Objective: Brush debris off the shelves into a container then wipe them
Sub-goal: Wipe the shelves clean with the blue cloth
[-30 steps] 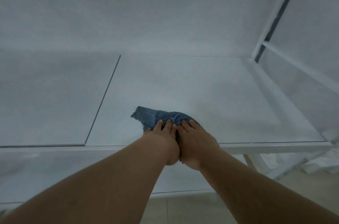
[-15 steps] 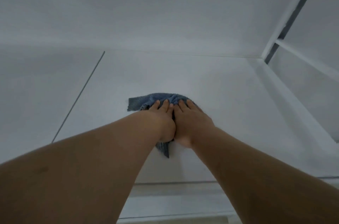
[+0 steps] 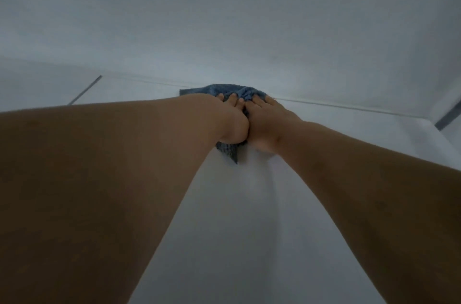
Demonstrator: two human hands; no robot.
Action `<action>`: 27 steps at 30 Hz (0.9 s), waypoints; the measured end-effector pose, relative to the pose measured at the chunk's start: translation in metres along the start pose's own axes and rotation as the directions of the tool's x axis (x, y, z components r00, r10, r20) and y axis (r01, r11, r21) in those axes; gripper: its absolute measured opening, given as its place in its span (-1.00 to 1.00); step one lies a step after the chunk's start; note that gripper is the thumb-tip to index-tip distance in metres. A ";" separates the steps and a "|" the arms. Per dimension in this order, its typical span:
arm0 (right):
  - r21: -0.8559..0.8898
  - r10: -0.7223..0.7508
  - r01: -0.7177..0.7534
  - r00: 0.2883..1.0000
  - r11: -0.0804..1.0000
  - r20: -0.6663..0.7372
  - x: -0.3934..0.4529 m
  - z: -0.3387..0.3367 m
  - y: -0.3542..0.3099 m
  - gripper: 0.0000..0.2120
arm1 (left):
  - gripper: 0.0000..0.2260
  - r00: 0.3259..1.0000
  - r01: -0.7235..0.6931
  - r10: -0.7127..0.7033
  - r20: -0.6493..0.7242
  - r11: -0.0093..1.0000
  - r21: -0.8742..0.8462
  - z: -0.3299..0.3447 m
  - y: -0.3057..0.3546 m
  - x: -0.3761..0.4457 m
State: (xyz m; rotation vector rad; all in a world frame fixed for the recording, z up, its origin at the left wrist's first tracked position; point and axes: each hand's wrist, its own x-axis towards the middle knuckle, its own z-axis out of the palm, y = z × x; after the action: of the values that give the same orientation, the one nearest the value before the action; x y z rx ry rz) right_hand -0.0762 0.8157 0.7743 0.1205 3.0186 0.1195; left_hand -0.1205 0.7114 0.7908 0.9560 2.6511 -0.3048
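Head view only. Cloth (image 3: 239, 93), blue and bunched, lies flat on the white shelf (image 3: 239, 216) right up against the back seam where the shelf meets the rear wall (image 3: 224, 17). We see our left hand (image 3: 230, 120) and right hand (image 3: 268, 121) side by side on top of it, touching each other, fingers laid out fairly straight and pressing down, not curled round the fabric. The cloth sits under and just ahead of both hands; one corner pokes out behind the left wrist, toward us. Its longer spread runs left to right along the seam, though the hands hide most of it. Neither hand is clearly nearer the wall; both fingertips reach about level.

We judge this is the wipe stage, with the push at its far limit: the wall blocks any more forward travel, so the coming move likely has to go back toward us or sideways along the seam. A dark panel joint (image 3: 84, 90) lies to the left, well apart from the cloth.

Counts: one cloth, two hands, one shelf surface with one joint. No brush, container or debris in view.
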 end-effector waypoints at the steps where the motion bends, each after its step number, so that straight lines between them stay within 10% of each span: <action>1: -0.010 -0.017 0.017 1.000 1.000 -0.011 0.007 0.000 0.006 -0.30 | -0.34 1.000 0.010 -0.011 -0.012 1.000 -0.007 -0.005 0.001 0.006; 13: -0.090 -0.037 0.039 0.999 0.995 0.022 0.016 0.002 0.020 -0.32 | -0.42 1.000 -0.001 0.005 -0.025 0.991 0.131 -0.011 0.023 -0.005; 27: 0.026 0.023 -0.024 0.999 0.999 0.032 -0.207 0.054 -0.055 -0.26 | -0.35 0.996 -0.070 0.071 0.047 0.997 -0.032 0.087 0.072 -0.193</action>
State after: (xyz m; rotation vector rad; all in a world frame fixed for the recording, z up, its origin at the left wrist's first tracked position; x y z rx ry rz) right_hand 0.1308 0.7474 0.7397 0.1583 2.9888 0.0793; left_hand 0.0860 0.6272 0.7709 1.0176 2.5651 -0.2675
